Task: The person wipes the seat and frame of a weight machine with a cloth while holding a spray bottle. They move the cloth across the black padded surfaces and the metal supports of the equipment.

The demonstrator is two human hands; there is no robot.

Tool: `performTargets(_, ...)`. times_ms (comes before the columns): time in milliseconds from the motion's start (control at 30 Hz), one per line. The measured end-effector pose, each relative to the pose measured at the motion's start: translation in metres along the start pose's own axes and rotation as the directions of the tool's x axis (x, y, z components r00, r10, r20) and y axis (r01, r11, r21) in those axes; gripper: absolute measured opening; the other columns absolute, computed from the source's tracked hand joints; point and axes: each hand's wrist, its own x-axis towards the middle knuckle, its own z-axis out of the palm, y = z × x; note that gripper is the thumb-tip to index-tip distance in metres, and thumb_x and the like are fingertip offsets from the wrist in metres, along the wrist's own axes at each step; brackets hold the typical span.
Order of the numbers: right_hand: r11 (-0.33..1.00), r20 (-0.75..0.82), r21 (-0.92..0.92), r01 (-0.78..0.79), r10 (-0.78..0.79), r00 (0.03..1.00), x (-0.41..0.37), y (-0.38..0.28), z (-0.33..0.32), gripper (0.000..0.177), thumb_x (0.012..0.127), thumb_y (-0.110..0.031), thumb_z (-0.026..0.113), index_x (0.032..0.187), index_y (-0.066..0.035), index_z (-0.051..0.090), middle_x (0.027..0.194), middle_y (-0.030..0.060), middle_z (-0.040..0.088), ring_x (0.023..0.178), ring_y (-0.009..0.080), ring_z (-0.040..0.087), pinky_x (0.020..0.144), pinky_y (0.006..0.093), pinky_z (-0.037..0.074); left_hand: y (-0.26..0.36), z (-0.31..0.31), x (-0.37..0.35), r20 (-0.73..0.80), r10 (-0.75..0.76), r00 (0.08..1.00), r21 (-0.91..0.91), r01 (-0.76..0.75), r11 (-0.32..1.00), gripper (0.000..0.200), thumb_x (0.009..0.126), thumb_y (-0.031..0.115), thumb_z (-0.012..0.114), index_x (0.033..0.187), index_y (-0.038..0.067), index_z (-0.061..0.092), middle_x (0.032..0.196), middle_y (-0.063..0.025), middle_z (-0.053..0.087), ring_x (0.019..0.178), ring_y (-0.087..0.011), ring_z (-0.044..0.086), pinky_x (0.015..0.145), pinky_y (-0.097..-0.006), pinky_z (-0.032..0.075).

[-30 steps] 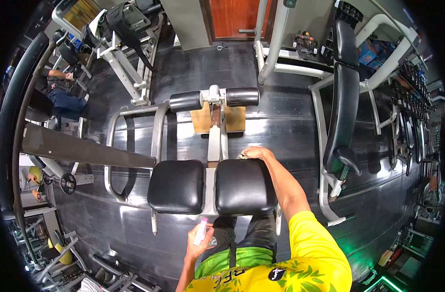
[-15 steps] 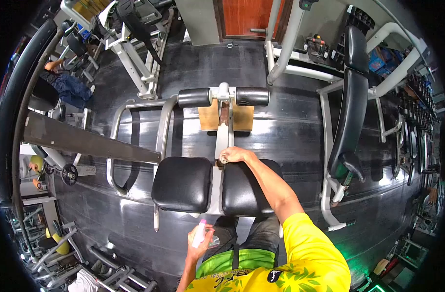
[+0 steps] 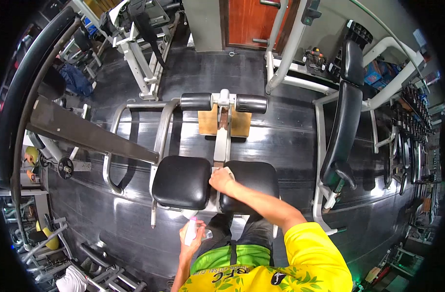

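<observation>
Holding at the seat: the right hand (image 3: 222, 180) has its fingers curled over a crumpled pale cloth (image 3: 229, 171), at the inner edge of the right black seat pad (image 3: 254, 187) and over the gap between the two pads.
Bottle: white, with a pink top (image 3: 193, 219), upper end pointing away from the body; the left hand (image 3: 198, 233) grasps this white bottle (image 3: 189, 233) in closed fingers, just on the near side of the seat. A small clear object (image 3: 207, 235) shows beside the hand, too indistinct to identify.
Left black seat pad (image 3: 182, 182): just left of the right hand, level with its partner.
Machine frame: a pale metal beam (image 3: 222, 143) runs from between the pads to the far end, where two black rollers (image 3: 196, 101) sit left and right of a white hub (image 3: 224, 97).
Under the rollers: a wooden board (image 3: 241, 124), partly hidden by the beam.
Right side: a black padded backrest (image 3: 343, 121) on a pale frame, with dumbbells (image 3: 417, 117) farther right.
Far side: a red door (image 3: 251, 24) beside a grey wall section (image 3: 206, 27).
Clothing: yellow shirt (image 3: 315, 253) with green leaf prints, dark trousers.
</observation>
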Motion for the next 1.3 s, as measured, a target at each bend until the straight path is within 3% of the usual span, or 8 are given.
performTargets(267, 0.998, 0.113, -0.061, -0.008, 0.015, 0.993, -0.059, -0.082, -0.032, 0.019, 0.084, -0.023, 0.055, 0.087, -0.016, 0.073, 0.088, 0.0014, 0.068, 0.094, 0.0217, 0.062, 0.086, 0.0447, 0.042, 0.005, -0.003, -0.003, -0.016, 0.002, 1.000, -0.060, -0.003, 0.998, 0.016, 0.084, 0.000, 0.063, 0.100, -0.003, 0.062, 0.082, -0.0088, 0.068, 0.060, -0.0093, 0.062, 0.055, -0.0241, 0.051)
performTargets(500, 0.989, -0.320, 0.107, 0.100, -0.061, 0.946, -0.133, -0.086, 0.002, 0.032, 0.078, -0.020, 0.055, 0.105, -0.005, 0.063, 0.126, 0.0098, 0.056, 0.124, 0.0245, 0.047, 0.112, 0.0428, 0.028, 0.010, 0.005, 0.008, 0.036, 0.076, 0.996, -0.100, -0.072, 0.992, 0.016, 0.086, 0.003, 0.063, 0.100, -0.003, 0.061, 0.082, -0.0099, 0.067, 0.060, -0.0094, 0.061, 0.054, -0.0234, 0.050)
performTargets(633, 0.978, -0.414, 0.044, 0.204, -0.168, 0.894, -0.179, -0.064, 0.033, 0.036, 0.080, -0.020, 0.053, 0.113, -0.006, 0.061, 0.138, 0.0089, 0.049, 0.134, 0.0230, 0.038, 0.114, 0.0409, 0.026, 0.011, 0.006, 0.022, 0.058, 0.093, 0.994, -0.025, -0.092, 0.995, 0.015, 0.086, 0.003, 0.063, 0.100, -0.001, 0.062, 0.079, -0.0063, 0.066, 0.059, -0.0080, 0.060, 0.054, -0.0230, 0.048)
performTargets(833, 0.977, -0.224, 0.024, 0.210, -0.200, 0.954, -0.255, -0.013, 0.048, 0.040, 0.081, -0.017, 0.053, 0.119, -0.008, 0.060, 0.139, 0.0071, 0.048, 0.133, 0.0183, 0.038, 0.113, 0.0376, 0.029, 0.026, 0.013, 0.032, 0.096, 0.150, 0.984, -0.004, -0.150, 0.989, 0.013, 0.085, 0.006, 0.065, 0.098, 0.002, 0.063, 0.069, -0.0024, 0.063, 0.056, -0.0066, 0.057, 0.053, -0.0229, 0.046)
performTargets(1000, 0.999, -0.250, 0.007, 0.031, -0.029, 0.968, -0.316, 0.014, 0.064, 0.028, 0.078, -0.015, 0.057, 0.104, -0.010, 0.065, 0.125, 0.0055, 0.058, 0.125, 0.0213, 0.048, 0.105, 0.0369, 0.040, 0.033, 0.016, 0.030, 0.176, 0.200, 0.964, -0.019, -0.200, 0.980, 0.014, 0.085, 0.006, 0.066, 0.098, 0.002, 0.063, 0.067, -0.0020, 0.061, 0.055, -0.0065, 0.056, 0.052, -0.0232, 0.044)
performTargets(1033, 0.977, -0.250, 0.174, -0.119, 0.161, 0.955, -0.329, 0.020, 0.068, 0.029, 0.079, -0.010, 0.056, 0.106, -0.011, 0.064, 0.123, 0.0069, 0.059, 0.122, 0.0245, 0.051, 0.099, 0.0382, 0.046, 0.033, 0.016, 0.027, 0.200, 0.200, 0.959, -0.012, -0.202, 0.979, 0.013, 0.085, 0.006, 0.066, 0.097, 0.002, 0.064, 0.067, -0.0018, 0.060, 0.055, -0.0064, 0.055, 0.052, -0.0233, 0.044)
performTargets(1133, 0.621, -0.037, 0.549, -0.559, 0.686, 0.727, -0.359, 0.044, 0.057, 0.036, 0.078, 0.000, 0.054, 0.112, -0.008, 0.061, 0.114, 0.0146, 0.064, 0.109, 0.0315, 0.060, 0.090, 0.0399, 0.050, 0.019, 0.018, 0.028, 0.229, 0.258, 0.939, 0.042, -0.274, 0.961, 0.013, 0.085, 0.006, 0.066, 0.097, 0.002, 0.064, 0.067, -0.0015, 0.060, 0.056, -0.0063, 0.054, 0.051, -0.0233, 0.043)
performTargets(1300, 0.213, -0.121, 0.909, -0.359, 0.957, 0.263, -0.324, 0.034, 0.041, 0.028, 0.088, -0.001, 0.050, 0.115, -0.001, 0.058, 0.107, 0.0180, 0.066, 0.100, 0.0360, 0.063, 0.087, 0.0385, 0.049, 0.040, 0.020, 0.020, 0.251, 0.197, 0.948, 0.012, -0.207, 0.978, 0.012, 0.084, 0.005, 0.066, 0.096, 0.001, 0.064, 0.068, -0.0015, 0.060, 0.056, -0.0062, 0.054, 0.052, -0.0231, 0.043)
